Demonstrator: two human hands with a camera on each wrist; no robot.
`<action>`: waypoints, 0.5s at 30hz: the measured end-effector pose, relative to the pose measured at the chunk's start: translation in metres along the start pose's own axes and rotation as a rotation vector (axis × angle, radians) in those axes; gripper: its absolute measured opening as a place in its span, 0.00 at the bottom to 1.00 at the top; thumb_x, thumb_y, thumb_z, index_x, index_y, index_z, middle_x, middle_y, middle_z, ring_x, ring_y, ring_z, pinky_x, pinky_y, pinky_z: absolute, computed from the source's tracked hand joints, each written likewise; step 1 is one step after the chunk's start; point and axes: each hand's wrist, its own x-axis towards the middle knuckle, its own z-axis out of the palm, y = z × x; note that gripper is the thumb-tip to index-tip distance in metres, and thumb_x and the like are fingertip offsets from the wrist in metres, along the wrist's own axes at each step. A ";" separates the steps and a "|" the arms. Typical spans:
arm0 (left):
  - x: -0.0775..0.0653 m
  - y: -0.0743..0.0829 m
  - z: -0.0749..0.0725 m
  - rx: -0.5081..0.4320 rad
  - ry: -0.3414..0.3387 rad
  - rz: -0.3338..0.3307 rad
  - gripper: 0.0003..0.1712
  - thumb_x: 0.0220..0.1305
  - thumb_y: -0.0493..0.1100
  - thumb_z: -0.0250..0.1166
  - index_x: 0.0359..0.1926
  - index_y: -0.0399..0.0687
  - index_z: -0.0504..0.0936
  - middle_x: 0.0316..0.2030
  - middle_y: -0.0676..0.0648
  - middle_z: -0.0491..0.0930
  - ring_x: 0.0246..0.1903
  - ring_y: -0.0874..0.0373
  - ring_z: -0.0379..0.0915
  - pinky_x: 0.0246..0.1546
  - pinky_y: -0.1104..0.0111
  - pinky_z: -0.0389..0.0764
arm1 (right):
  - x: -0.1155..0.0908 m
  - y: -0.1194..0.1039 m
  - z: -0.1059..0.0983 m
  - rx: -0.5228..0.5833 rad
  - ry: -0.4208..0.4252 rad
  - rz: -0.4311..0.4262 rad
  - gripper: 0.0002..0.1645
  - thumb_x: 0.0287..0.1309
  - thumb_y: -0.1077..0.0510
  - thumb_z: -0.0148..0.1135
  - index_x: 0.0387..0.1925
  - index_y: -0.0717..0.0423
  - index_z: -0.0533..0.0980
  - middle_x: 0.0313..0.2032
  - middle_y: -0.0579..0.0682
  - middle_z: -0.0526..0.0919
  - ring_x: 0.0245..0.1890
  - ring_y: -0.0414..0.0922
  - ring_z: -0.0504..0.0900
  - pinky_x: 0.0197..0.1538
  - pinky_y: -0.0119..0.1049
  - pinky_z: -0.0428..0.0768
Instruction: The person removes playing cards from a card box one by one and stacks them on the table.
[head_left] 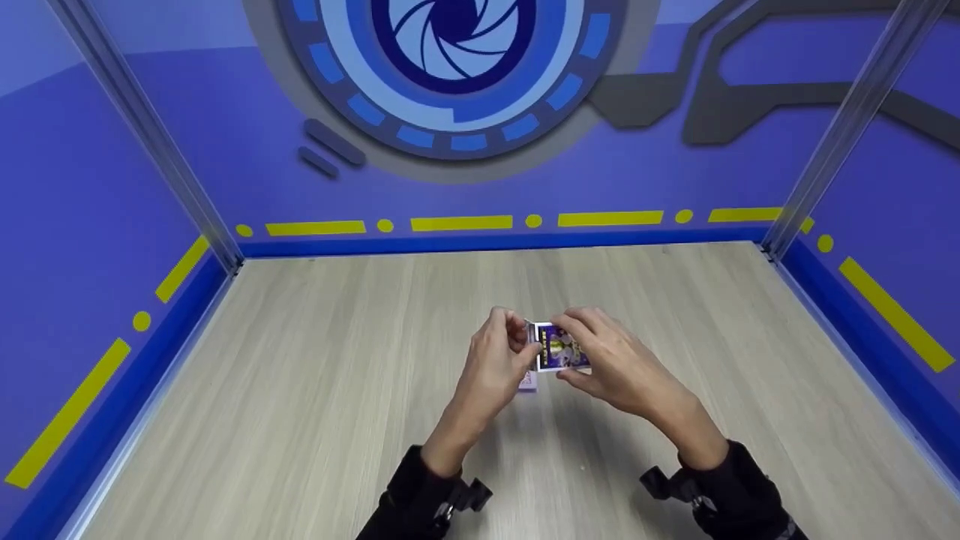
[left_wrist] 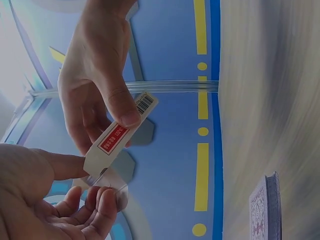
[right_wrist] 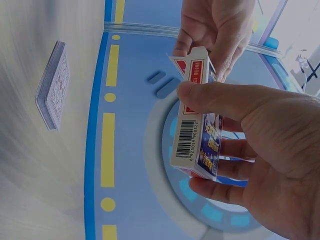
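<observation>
A small playing-card box (head_left: 556, 348), white-edged with a purple and yellow printed face, is held up over the table between both hands. My right hand (head_left: 622, 367) grips it around the sides, thumb along the narrow edge with the barcode (right_wrist: 186, 137). At the other end, my left hand (head_left: 489, 364) holds the box's end, where a flap (right_wrist: 178, 64) stands out. In the left wrist view its thumb presses the box corner and its other fingers curl by a clear, shiny piece (left_wrist: 121, 195). Below lies a deck of playing cards (right_wrist: 54, 87) with a patterned back.
The deck rests on the light wood-grain table (head_left: 337, 390), partly hidden behind the left hand in the head view. Blue printed panels (head_left: 465, 195) stand around the table at the back and both sides, with metal posts (head_left: 150, 127) at the corners.
</observation>
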 end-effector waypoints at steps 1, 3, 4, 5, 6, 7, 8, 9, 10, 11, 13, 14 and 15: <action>0.000 0.000 0.000 -0.006 -0.004 -0.007 0.17 0.63 0.32 0.72 0.45 0.43 0.72 0.37 0.49 0.77 0.38 0.58 0.76 0.38 0.70 0.79 | 0.000 0.000 0.000 -0.002 0.000 -0.003 0.44 0.47 0.55 0.85 0.65 0.59 0.74 0.56 0.57 0.78 0.53 0.53 0.79 0.53 0.50 0.81; 0.001 0.000 -0.001 -0.020 -0.010 -0.017 0.17 0.63 0.32 0.72 0.45 0.43 0.72 0.37 0.49 0.77 0.37 0.59 0.76 0.37 0.71 0.79 | 0.000 0.000 0.001 -0.006 0.002 -0.004 0.44 0.47 0.55 0.85 0.64 0.59 0.74 0.56 0.57 0.78 0.53 0.53 0.79 0.53 0.50 0.81; 0.001 0.000 -0.001 -0.028 -0.012 -0.019 0.16 0.63 0.32 0.72 0.45 0.42 0.72 0.37 0.49 0.78 0.37 0.60 0.76 0.37 0.71 0.79 | 0.000 0.000 0.001 -0.006 0.001 -0.003 0.44 0.46 0.55 0.85 0.64 0.59 0.74 0.56 0.57 0.78 0.53 0.53 0.79 0.53 0.50 0.81; 0.001 -0.001 -0.001 -0.037 -0.014 -0.023 0.16 0.63 0.31 0.72 0.45 0.42 0.73 0.37 0.49 0.78 0.36 0.60 0.76 0.37 0.71 0.79 | 0.000 0.000 0.001 -0.006 0.000 -0.003 0.44 0.46 0.55 0.85 0.64 0.59 0.74 0.56 0.57 0.78 0.53 0.53 0.79 0.53 0.50 0.81; 0.001 -0.001 -0.001 -0.046 -0.015 -0.027 0.16 0.63 0.31 0.72 0.46 0.42 0.73 0.37 0.49 0.78 0.36 0.60 0.76 0.37 0.71 0.79 | 0.000 0.000 0.001 -0.006 -0.001 -0.003 0.44 0.46 0.55 0.85 0.64 0.59 0.74 0.56 0.57 0.78 0.53 0.53 0.79 0.53 0.50 0.81; 0.001 -0.001 -0.001 -0.054 -0.016 -0.032 0.16 0.63 0.30 0.71 0.46 0.42 0.73 0.37 0.49 0.78 0.36 0.61 0.76 0.37 0.71 0.79 | 0.000 0.000 0.002 -0.007 -0.003 -0.003 0.44 0.46 0.55 0.85 0.64 0.59 0.74 0.56 0.57 0.78 0.54 0.52 0.78 0.54 0.49 0.81; 0.001 -0.002 -0.001 -0.062 -0.018 -0.039 0.16 0.64 0.30 0.71 0.46 0.42 0.73 0.36 0.49 0.78 0.35 0.61 0.75 0.37 0.71 0.79 | 0.000 0.000 0.002 -0.007 -0.005 -0.003 0.44 0.46 0.55 0.85 0.64 0.59 0.74 0.56 0.56 0.78 0.54 0.52 0.78 0.53 0.49 0.81; 0.001 -0.002 -0.001 -0.070 -0.020 -0.046 0.16 0.64 0.30 0.71 0.46 0.42 0.73 0.36 0.50 0.78 0.35 0.61 0.75 0.36 0.71 0.79 | 0.000 0.000 0.002 -0.006 -0.007 -0.003 0.44 0.46 0.55 0.85 0.64 0.59 0.74 0.56 0.56 0.78 0.54 0.52 0.78 0.53 0.49 0.81; 0.001 -0.003 -0.001 -0.074 -0.023 -0.053 0.16 0.64 0.30 0.71 0.46 0.42 0.73 0.36 0.50 0.77 0.35 0.61 0.74 0.36 0.71 0.78 | 0.000 0.000 0.002 -0.005 -0.009 -0.003 0.44 0.46 0.55 0.85 0.64 0.59 0.74 0.56 0.56 0.78 0.54 0.52 0.78 0.53 0.49 0.81; 0.001 -0.003 -0.002 -0.078 -0.026 -0.057 0.16 0.64 0.30 0.70 0.46 0.42 0.73 0.35 0.50 0.77 0.35 0.61 0.74 0.36 0.71 0.78 | 0.000 -0.001 0.003 -0.004 -0.011 -0.003 0.45 0.46 0.56 0.85 0.64 0.59 0.74 0.56 0.56 0.78 0.54 0.51 0.78 0.53 0.48 0.81; 0.001 -0.004 -0.003 -0.089 -0.032 -0.061 0.15 0.65 0.29 0.69 0.46 0.42 0.72 0.35 0.49 0.77 0.35 0.61 0.74 0.36 0.70 0.78 | 0.000 -0.001 0.003 -0.007 -0.016 0.000 0.45 0.46 0.56 0.85 0.65 0.58 0.74 0.57 0.55 0.78 0.54 0.51 0.78 0.54 0.48 0.81; 0.001 -0.004 -0.003 -0.095 -0.037 -0.063 0.15 0.65 0.29 0.69 0.46 0.42 0.72 0.36 0.49 0.77 0.35 0.60 0.74 0.36 0.70 0.78 | 0.000 -0.001 0.003 -0.009 -0.019 0.003 0.45 0.46 0.56 0.85 0.65 0.58 0.73 0.57 0.55 0.78 0.54 0.51 0.78 0.54 0.48 0.81; 0.001 -0.004 -0.004 -0.101 -0.041 -0.067 0.14 0.66 0.29 0.69 0.46 0.42 0.72 0.36 0.49 0.77 0.35 0.60 0.74 0.36 0.69 0.78 | 0.000 -0.001 0.003 -0.009 -0.023 0.004 0.45 0.46 0.56 0.85 0.66 0.58 0.73 0.57 0.55 0.78 0.55 0.51 0.78 0.54 0.48 0.81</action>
